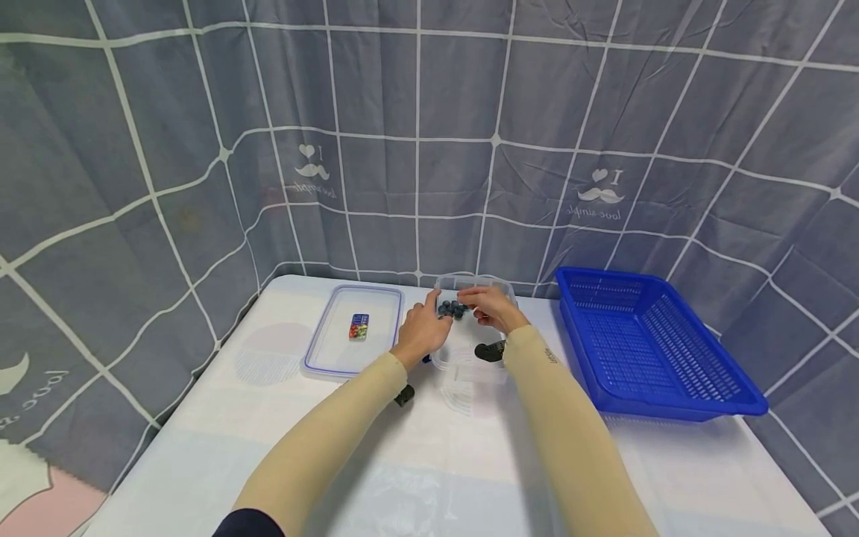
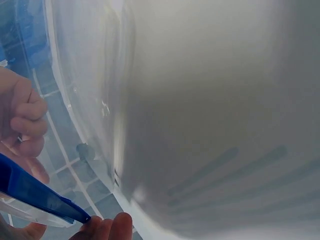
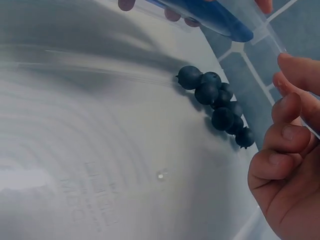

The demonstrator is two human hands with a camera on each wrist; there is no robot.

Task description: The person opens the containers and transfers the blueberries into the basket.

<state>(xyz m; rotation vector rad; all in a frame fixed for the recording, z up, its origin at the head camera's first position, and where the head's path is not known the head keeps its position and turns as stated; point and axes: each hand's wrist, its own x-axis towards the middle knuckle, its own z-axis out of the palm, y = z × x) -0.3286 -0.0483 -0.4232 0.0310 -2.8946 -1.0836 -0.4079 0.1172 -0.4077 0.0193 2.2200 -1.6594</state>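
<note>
Head view: left hand and right hand both grip tilted clear tub on counter, fingers curled over rim. Blueberries bunched at low wall. Risk: more tilt spills berries; loose grip drops tub.

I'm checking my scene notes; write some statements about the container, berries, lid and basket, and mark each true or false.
1. The blueberries lie inside the clear container. True.
2. The blue basket holds blueberries. False: nothing shows in it.
3. Both the left hand and the right hand are at the container. True.
4. The lid is on the container. False: it lies on the table, beside the container.
5. The berries are spread across the container's whole floor. False: they sit clustered against one wall.
</note>
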